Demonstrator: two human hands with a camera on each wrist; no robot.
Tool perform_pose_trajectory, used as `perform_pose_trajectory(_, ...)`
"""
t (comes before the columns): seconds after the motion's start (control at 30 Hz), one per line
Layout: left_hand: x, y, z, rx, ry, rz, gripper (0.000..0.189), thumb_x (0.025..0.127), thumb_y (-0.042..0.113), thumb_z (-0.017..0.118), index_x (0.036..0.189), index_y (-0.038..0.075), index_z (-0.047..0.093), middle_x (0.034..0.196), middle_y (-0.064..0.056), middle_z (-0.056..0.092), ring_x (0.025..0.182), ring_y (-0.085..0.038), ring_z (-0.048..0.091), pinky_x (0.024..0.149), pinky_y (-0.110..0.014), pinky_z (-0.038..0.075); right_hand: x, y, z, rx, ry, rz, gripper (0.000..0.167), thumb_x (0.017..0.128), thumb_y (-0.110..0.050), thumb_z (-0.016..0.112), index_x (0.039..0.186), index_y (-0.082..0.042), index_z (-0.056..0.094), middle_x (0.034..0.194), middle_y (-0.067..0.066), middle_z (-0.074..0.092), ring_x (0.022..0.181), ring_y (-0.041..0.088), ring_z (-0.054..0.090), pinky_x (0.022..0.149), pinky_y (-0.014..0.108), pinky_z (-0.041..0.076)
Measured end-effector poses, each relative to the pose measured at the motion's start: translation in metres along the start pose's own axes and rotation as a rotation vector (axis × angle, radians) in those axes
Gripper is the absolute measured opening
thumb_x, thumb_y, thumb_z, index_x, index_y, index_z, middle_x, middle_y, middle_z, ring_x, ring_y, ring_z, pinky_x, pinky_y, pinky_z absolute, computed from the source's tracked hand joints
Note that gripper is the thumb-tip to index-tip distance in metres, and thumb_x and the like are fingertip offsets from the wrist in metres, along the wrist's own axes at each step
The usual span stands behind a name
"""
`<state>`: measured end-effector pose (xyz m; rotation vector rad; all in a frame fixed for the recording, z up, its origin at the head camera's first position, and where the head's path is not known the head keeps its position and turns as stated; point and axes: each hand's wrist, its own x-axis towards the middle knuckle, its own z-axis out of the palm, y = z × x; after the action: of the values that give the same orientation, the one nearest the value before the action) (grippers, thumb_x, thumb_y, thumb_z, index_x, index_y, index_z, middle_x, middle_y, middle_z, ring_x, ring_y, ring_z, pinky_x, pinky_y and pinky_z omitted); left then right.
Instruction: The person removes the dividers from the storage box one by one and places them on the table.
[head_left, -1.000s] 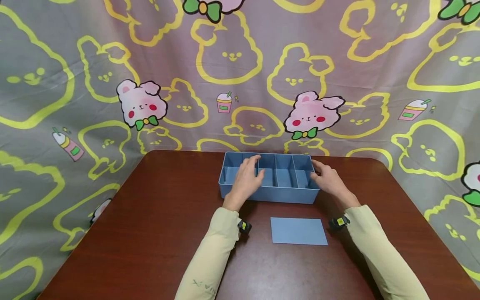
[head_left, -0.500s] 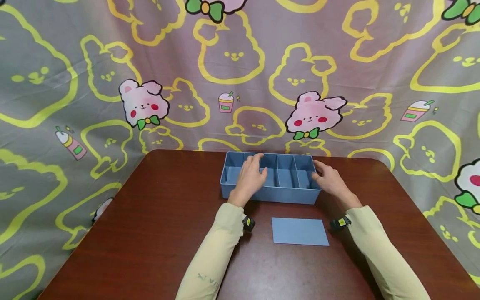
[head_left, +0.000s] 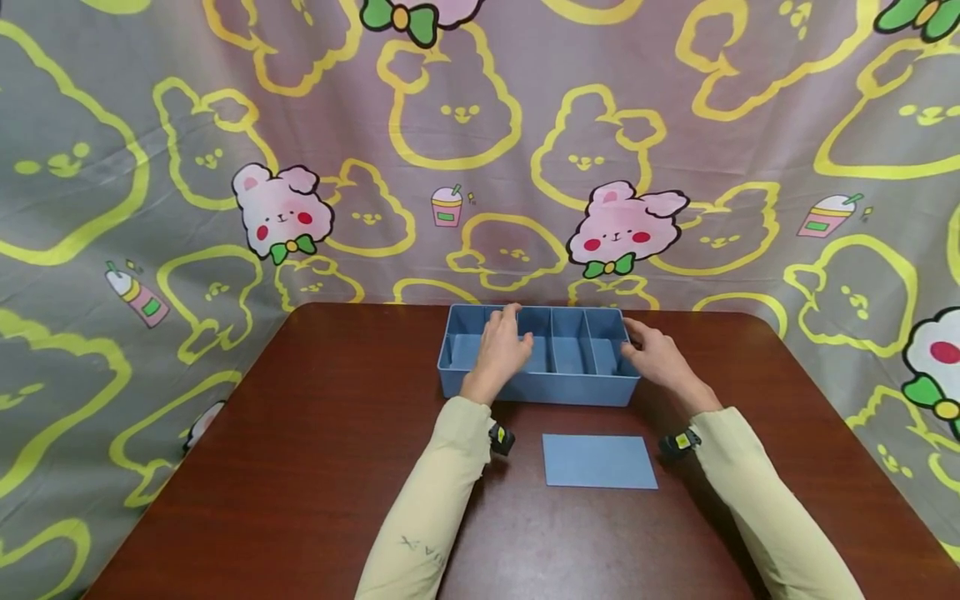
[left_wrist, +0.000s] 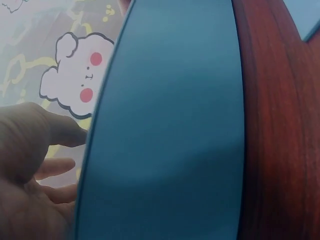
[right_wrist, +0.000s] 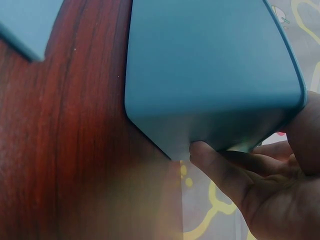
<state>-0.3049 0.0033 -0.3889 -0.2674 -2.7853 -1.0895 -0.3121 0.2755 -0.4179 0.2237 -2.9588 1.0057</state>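
Observation:
A blue divided organizer box [head_left: 577, 389] stands on the table, its several compartments facing up. My left hand [head_left: 501, 346] reaches over its front rim, with loosely bent fingers above the compartments and thumb apart from them. In the left wrist view, the front wall hides part of the left hand [left_wrist: 25, 165], and nothing shows between thumb and fingers. My right hand [head_left: 663, 360] grips the box's right end. In the right wrist view, one fingertip of the right hand [right_wrist: 270, 195] presses the outside of the end wall while the thumb goes over the rim.
In front of the box a flat blue rectangular panel [head_left: 600, 461] lies on the dark red-brown table [head_left: 315, 467]. A patterned cloth curtain [head_left: 337, 125] hangs right behind the table's back edge and along both sides.
My left hand has shifted slightly right over the box, its forearm following. The right hand, the box and the panel stay in place; the view sways a little.

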Motion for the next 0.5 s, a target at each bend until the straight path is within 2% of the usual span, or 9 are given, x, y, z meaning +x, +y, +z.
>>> perform_pose_trajectory(0.17, 0.0015, -0.0032, 0.0013, -0.019, -0.019, -0.038, 0.053, 0.098, 0.020, 0.058, 0.147, 0.013, 0.039, 0.141, -0.016, 0.047, 0.123, -0.032, 0.053, 0.098, -0.045, 0.048, 0.0002, 0.0002, -0.0004, -0.012, -0.001, -0.006, 0.060, 0.099, -0.017, 0.046, 0.153, 0.001, 0.027, 0.150, 0.029, 0.039, 0.119, 0.042, 0.055, 0.095, 0.055, 0.049)
perform_pose_trajectory(0.5, 0.0039, -0.0055, 0.0070, -0.034, -0.043, -0.046, 0.054, 0.098, 0.020, 0.057, 0.148, 0.013, 0.037, 0.141, -0.017, 0.046, 0.116, -0.034, 0.056, 0.092, -0.045, 0.050, 0.0001, 0.0005, 0.0000, -0.013, 0.002, -0.012, 0.060, 0.100, -0.017, 0.046, 0.153, 0.002, 0.026, 0.150, 0.029, 0.038, 0.126, 0.046, 0.052, 0.100, 0.059, 0.045)
